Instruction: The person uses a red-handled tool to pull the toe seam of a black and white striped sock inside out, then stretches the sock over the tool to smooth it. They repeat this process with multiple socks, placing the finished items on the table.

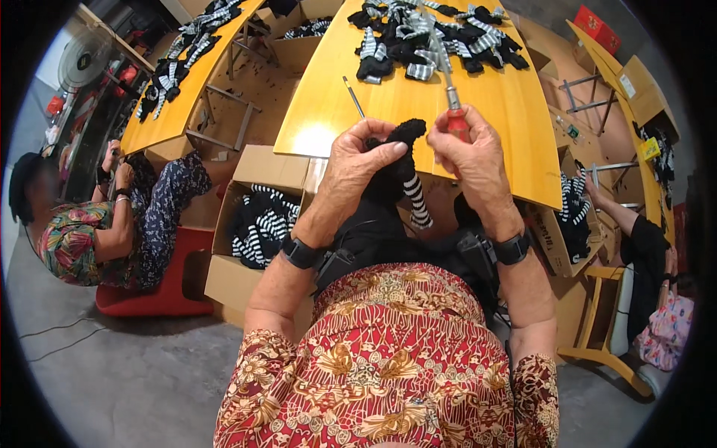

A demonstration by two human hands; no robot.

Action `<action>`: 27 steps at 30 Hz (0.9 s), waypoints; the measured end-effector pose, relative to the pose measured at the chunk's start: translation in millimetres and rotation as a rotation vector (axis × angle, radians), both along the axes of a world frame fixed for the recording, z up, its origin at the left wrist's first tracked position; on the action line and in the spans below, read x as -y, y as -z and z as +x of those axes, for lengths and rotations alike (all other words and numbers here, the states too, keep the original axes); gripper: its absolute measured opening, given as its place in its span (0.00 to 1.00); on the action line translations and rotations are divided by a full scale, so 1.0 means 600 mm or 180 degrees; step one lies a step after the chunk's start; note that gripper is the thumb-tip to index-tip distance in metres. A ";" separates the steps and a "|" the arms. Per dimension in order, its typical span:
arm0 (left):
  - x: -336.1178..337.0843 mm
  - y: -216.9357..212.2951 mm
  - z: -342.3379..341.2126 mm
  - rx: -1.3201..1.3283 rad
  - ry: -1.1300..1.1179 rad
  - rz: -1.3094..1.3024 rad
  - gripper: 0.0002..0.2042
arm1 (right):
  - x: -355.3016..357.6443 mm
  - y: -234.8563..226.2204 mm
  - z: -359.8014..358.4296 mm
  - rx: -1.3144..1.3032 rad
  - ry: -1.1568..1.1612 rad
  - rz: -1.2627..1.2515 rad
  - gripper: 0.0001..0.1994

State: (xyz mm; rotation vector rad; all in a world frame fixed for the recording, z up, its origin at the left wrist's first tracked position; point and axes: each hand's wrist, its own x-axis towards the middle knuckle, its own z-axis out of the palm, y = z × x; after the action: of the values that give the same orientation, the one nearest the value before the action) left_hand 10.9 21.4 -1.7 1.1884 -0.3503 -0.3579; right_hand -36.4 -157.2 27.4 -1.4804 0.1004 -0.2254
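My left hand (366,160) pinches a black knitted piece with a black-and-white striped end (417,196), which looks like a sock or glove. The striped part hangs down below my fingers. Close by on the right, my right hand (470,153) is closed round the red handle of a screwdriver-like tool (457,125), its long metal shaft pointing up and away over the table. The far end of the shaft is blurred against the pile behind it. A thin dark rod with a yellowish part (352,97) sticks up beyond my left hand; its lower end is hidden.
A yellow table (321,104) stands before me, with a heap of black and striped knitwear (418,37) at its far end. Open cardboard boxes (272,166) of knitwear flank me. One person (82,239) sits at left, another (642,246) at right.
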 end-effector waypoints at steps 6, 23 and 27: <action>0.003 0.016 -0.001 -0.0062 0.0266 0.0089 0.09 | -0.012 0.011 0.005 0.0133 -0.0223 -0.0074 0.13; 0.004 0.067 -0.005 -0.0732 0.0059 -0.0573 0.10 | 0.020 0.062 0.022 0.0140 0.0131 0.0923 0.15; 0.001 0.071 -0.007 -0.0818 0.0008 -0.0601 0.10 | 0.020 0.049 0.016 -0.0035 -0.0009 0.0733 0.14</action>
State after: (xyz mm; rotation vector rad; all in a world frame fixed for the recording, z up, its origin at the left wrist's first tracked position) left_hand 6.9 20.6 -44.1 0.9443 -0.1580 -0.4639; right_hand -26.8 -169.1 -2.2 -1.2528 0.1289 -0.1964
